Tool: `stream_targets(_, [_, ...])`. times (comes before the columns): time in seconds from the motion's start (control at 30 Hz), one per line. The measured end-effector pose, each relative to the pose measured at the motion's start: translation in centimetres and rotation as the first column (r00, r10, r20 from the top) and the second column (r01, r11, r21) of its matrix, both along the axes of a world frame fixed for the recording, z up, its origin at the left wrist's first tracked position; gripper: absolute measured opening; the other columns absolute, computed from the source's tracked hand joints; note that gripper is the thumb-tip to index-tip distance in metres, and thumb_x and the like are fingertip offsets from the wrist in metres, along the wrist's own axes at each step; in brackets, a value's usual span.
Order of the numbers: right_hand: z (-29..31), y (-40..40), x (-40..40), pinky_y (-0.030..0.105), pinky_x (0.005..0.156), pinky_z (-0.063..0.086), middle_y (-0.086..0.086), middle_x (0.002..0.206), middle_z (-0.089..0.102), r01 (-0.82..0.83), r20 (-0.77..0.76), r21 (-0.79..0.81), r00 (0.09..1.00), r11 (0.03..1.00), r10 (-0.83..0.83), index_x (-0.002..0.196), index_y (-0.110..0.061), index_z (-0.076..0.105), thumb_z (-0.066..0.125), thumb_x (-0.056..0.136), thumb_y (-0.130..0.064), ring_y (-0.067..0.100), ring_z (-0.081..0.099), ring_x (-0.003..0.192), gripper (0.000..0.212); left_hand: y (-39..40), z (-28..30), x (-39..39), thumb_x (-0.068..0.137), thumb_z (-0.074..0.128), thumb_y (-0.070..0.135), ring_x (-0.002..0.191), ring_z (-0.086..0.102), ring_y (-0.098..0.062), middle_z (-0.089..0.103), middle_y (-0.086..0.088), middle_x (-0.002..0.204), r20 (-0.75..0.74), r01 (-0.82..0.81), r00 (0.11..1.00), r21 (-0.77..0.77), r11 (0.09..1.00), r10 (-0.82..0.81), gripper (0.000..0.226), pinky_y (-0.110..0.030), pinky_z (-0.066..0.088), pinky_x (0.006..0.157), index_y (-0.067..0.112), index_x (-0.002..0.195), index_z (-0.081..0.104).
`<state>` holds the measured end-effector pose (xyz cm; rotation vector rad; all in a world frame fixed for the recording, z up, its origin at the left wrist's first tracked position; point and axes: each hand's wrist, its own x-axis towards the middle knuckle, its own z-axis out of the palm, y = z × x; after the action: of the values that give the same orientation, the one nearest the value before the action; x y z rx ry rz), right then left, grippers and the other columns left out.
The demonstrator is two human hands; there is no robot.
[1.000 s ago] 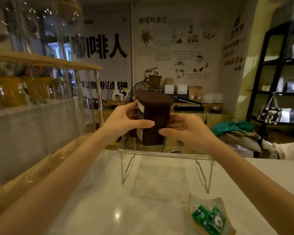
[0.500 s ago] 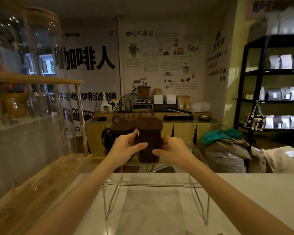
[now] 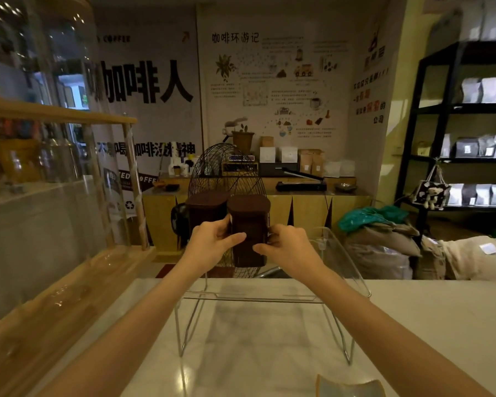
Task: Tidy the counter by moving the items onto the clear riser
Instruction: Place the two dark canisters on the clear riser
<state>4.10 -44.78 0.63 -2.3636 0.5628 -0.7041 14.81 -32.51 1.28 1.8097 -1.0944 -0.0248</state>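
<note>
A clear riser (image 3: 269, 298) on thin metal legs stands at the far edge of the white counter (image 3: 427, 325). A dark brown lidded canister (image 3: 249, 224) stands upright at the back of the riser's top. My left hand (image 3: 212, 247) grips its left side and my right hand (image 3: 287, 249) grips its right side. A second brown canister (image 3: 204, 210) of the same kind stands just left of it, touching or nearly so; my left hand hides its lower part.
A small tan-rimmed dish (image 3: 350, 388) lies on the counter at the bottom edge. A wood and glass display case (image 3: 55, 181) walls off the left side. Beyond the counter are a wire fan (image 3: 226, 173), sacks (image 3: 384, 247) and black shelves (image 3: 455, 110).
The canister in both hands went away from me to the back of the riser, beside the other canister. The view rose, so the dish slid to the bottom edge.
</note>
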Motion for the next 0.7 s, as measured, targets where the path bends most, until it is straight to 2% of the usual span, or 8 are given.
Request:
stream_targets(0.07, [-0.2,0.1,0.0,0.042,0.079,0.058,0.011,0.100,0.070,0.038,0.010,-0.033,0.999,0.999,-0.038,0.105,-0.010,0.059,0.067,0.079,-0.031,0.024,0.067,0.089,0.035,-0.2,0.1,-0.3,0.081,0.063,0.023,0.102,0.059,-0.010,0.067,-0.007,0.115,0.048,-0.037,0.998,-0.011,0.999,0.037,0.045,-0.023,0.048,0.085,0.011,0.123,0.053])
stream_targets(0.13, [-0.3,0.3,0.1,0.035,0.079,0.057,0.011,0.103,0.070,0.046,0.023,-0.031,0.999,0.998,-0.045,0.108,-0.009,0.058,0.066,0.081,-0.029,0.023,0.067,0.091,0.034,-0.3,0.3,-0.6,0.082,0.062,0.021,0.101,0.058,-0.010,0.067,-0.010,0.116,0.067,-0.063,0.996,-0.024,0.998,0.064,0.044,-0.021,0.045,0.084,0.008,0.123,0.054])
stream_targets(0.23, [-0.5,0.4,0.0,0.027,0.075,0.053,0.011,0.108,0.068,0.025,0.037,0.008,0.999,1.000,-0.026,0.113,-0.009,0.055,0.063,0.084,-0.023,0.023,0.065,0.095,0.033,-0.6,0.4,-1.0,0.083,0.061,0.018,0.109,0.058,-0.016,0.065,-0.011,0.118,0.050,-0.090,0.994,-0.041,0.995,0.092,0.046,-0.019,0.042,0.084,0.007,0.126,0.050])
stream_targets(0.43, [-1.0,0.5,-0.3,0.042,0.084,0.056,0.012,0.108,0.067,-0.014,0.021,-0.003,1.000,1.000,0.014,0.118,-0.010,0.049,0.058,0.087,-0.020,0.026,0.065,0.094,0.034,-1.4,0.2,-1.2,0.087,0.055,0.016,0.115,0.056,-0.024,0.063,-0.013,0.119,0.054,-0.117,0.991,-0.023,0.993,0.119,0.045,-0.022,0.041,0.085,0.005,0.130,0.044])
stream_targets(0.6, [-1.3,0.3,-0.5,0.041,0.088,0.054,0.013,0.114,0.066,-0.050,0.006,-0.002,0.999,0.999,0.050,0.122,-0.009,0.046,0.054,0.087,-0.013,0.028,0.064,0.101,0.036,-2.3,0.1,-1.0,0.088,0.053,0.019,0.111,0.058,-0.028,0.062,-0.017,0.120,0.110,-0.184,0.977,0.030,0.982,0.180,0.049,-0.030,0.047,0.085,0.003,0.132,0.040])
stream_targets(0.7, [-1.5,0.3,-0.5,0.043,0.092,0.052,0.012,0.119,0.065,-0.086,0.006,-0.024,0.996,0.996,0.086,0.124,-0.010,0.046,0.054,0.087,-0.011,0.027,0.062,0.108,0.038,-2.4,0.3,-1.0,0.088,0.053,0.019,0.109,0.058,-0.029,0.062,-0.020,0.117,0.104,-0.234,0.968,0.025,0.972,0.230,0.041,-0.025,0.044,0.080,-0.001,0.124,0.048])
